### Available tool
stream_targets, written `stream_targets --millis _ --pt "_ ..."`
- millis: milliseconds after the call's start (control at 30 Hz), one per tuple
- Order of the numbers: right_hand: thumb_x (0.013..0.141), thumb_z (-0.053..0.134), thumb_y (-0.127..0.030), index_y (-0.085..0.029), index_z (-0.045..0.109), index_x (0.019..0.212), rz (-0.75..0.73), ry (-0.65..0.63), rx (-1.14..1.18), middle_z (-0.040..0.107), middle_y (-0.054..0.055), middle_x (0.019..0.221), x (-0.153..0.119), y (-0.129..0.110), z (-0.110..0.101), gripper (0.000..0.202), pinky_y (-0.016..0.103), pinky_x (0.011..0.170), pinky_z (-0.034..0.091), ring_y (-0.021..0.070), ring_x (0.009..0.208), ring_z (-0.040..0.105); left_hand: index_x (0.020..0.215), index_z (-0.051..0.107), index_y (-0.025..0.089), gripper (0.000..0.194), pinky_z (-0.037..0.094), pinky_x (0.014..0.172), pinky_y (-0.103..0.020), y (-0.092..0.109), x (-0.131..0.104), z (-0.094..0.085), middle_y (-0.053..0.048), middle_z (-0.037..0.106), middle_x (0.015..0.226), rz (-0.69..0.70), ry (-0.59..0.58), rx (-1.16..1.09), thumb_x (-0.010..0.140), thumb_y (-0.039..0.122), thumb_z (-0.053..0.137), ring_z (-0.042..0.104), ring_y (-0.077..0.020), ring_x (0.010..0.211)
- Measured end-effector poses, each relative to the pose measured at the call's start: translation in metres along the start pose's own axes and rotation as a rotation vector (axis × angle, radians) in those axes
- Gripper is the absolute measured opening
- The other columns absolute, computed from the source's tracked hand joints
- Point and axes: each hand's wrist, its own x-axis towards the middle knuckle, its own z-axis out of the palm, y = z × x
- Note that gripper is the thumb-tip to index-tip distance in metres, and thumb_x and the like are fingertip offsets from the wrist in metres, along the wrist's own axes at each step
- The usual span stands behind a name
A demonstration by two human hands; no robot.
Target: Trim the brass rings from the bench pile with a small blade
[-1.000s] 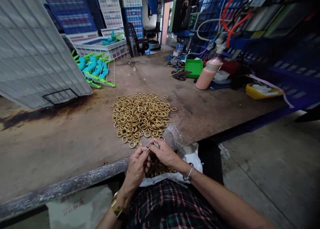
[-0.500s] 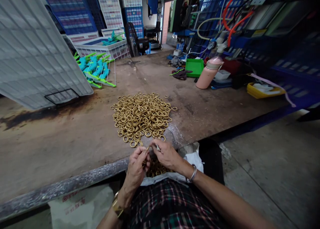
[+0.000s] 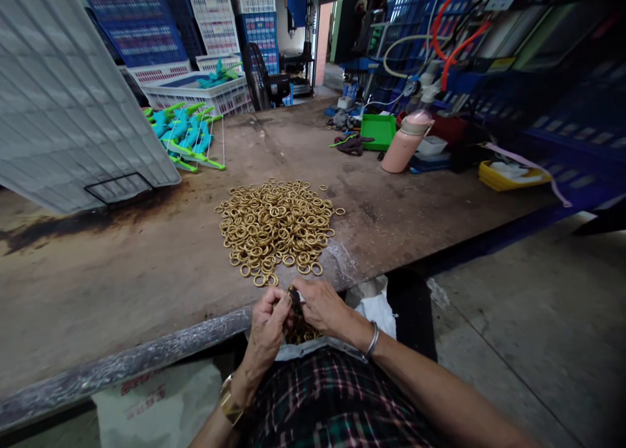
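“Hundreds of gold-coloured rings, by my guess, are sitting in one heap (image 3: 276, 229) on the surface (image 3: 147, 291). How far along is the work looking to you?”

“Somewhere in the middle, I'm judging. The heap is holding plenty, and more lap rings (image 3: 300, 334) are lying below its near side, in white sheeting (image 3: 313, 351). Which lot is finished and which is waiting, I'm not managing to tell.”

“And how are the hands doing?”

“They're meeting just on the near side of the heap. The left hand (image 3: 267, 317) is pinching what is looking like a single ring (image 3: 291, 291), so I'm counting that one as unfinished. The right hand (image 3: 320, 304) is curling close against it, though whether it's gripping anything I'm unable to tell (some dark piece (image 3: 295, 298) is showing between the two, too small to name).”

“Which way is that ring pointing?”

“Being round, it isn't offering a long axis, and it's mostly hiding in the grasp, so I'm leaving its facing open. Within the heap, rings are leaning every which way. One stray ring (image 3: 339, 211), just right of the heap, is lying flat, its hole facing upward. The heap itself is spreading roughly round, favouring no direction.”
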Motion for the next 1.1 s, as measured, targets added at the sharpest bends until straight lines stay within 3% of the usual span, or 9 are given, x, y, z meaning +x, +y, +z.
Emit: stream_targets --millis 167,300,367,533,700,800,867,1100 --pt "0.072 0.040 -0.008 -0.014 0.051 0.096 0.050 -0.028 -0.039 0.063 0.006 0.078 -0.001 -0.002 -0.004 0.027 0.024 0.060 0.031 0.0158 0.069 0.056 0.061 0.048 0.018 0.035 0.029 0.041 -0.018 0.008 -0.009 0.000 0.005 0.047 0.047 0.035 -0.016 0.051 0.070 0.048 0.062 0.039 -0.0063 0.041" --pt "0.075 0.039 -0.007 -0.013 0.051 0.097 0.131 -0.030 -0.095 0.064 0.008 0.080 0.002 -0.001 -0.009 0.026 0.024 0.059 0.032 0.0165 0.070 0.058 0.062 0.052 0.017 0.031 0.030 0.042 -0.019 0.019 -0.025 0.007 0.002 0.050 0.048 0.060 -0.185 0.064 0.073 0.044 0.060 0.041 -0.0072 0.042" --pt "0.075 0.040 -0.007 -0.013 0.051 0.098 0.138 0.006 -0.115 0.064 0.008 0.083 0.007 -0.002 -0.009 0.026 0.024 0.060 0.034 0.0173 0.073 0.058 0.064 0.050 0.017 0.030 0.028 0.039 -0.019 0.020 -0.028 0.011 0.003 0.049 0.049 -0.007 -0.228 -0.046 0.074 0.044 0.060 0.040 -0.0066 0.040" --pt "0.078 0.042 -0.010 -0.017 0.047 0.106 0.209 0.130 -0.213 0.065 0.009 0.092 0.030 -0.005 -0.006 0.029 0.025 0.063 0.037 0.0186 0.079 0.061 0.063 0.047 0.017 0.032 0.024 0.035 -0.017 0.016 -0.020 0.010 0.004 0.045 0.049 -0.163 -0.182 -0.352 0.076 0.045 0.057 0.033 -0.0042 0.036" --pt "0.084 0.038 -0.013 -0.018 0.053 0.095 0.249 0.124 -0.322 0.066 0.010 0.086 0.052 -0.004 -0.003 0.019 0.026 0.058 0.038 0.0200 0.073 0.063 0.069 0.049 0.016 0.023 0.025 0.036 -0.016 0.011 -0.013 -0.006 0.001 0.053 0.065 -0.183 -0.135 -0.477 0.078 0.036 0.057 0.035 -0.0026 0.040" --pt "0.084 0.038 -0.013 -0.018 0.054 0.092 0.250 0.138 -0.343 0.067 0.010 0.084 0.057 -0.002 -0.001 0.019 0.025 0.057 0.038 0.0197 0.073 0.063 0.084 0.052 0.019 0.015 0.025 0.036 -0.016 0.009 -0.011 -0.013 0.002 0.054 0.068 -0.214 -0.119 -0.558 0.076 0.031 0.059 0.036 -0.0030 0.040" --pt "0.082 0.039 -0.012 -0.019 0.054 0.093 0.253 0.146 -0.344 0.067 0.009 0.084 0.057 -0.001 0.000 0.019 0.025 0.056 0.037 0.0189 0.073 0.063 0.093 0.053 0.020 0.022 0.027 0.038 -0.015 0.007 -0.009 -0.016 0.002 0.054 0.069 -0.252 -0.108 -0.615 0.074 0.028 0.062 0.040 -0.0036 0.043" --pt "0.077 0.043 -0.010 -0.019 0.051 0.097 0.184 0.169 -0.144 0.065 0.004 0.081 0.049 0.009 -0.007 0.024 0.023 0.060 0.033 0.0154 0.073 0.059 0.077 0.058 0.014 0.021 0.032 0.040 -0.015 0.013 0.001 -0.020 -0.004 0.060 0.078 -0.288 -0.043 -0.710 0.063 0.023 0.071 0.054 -0.0094 0.059"
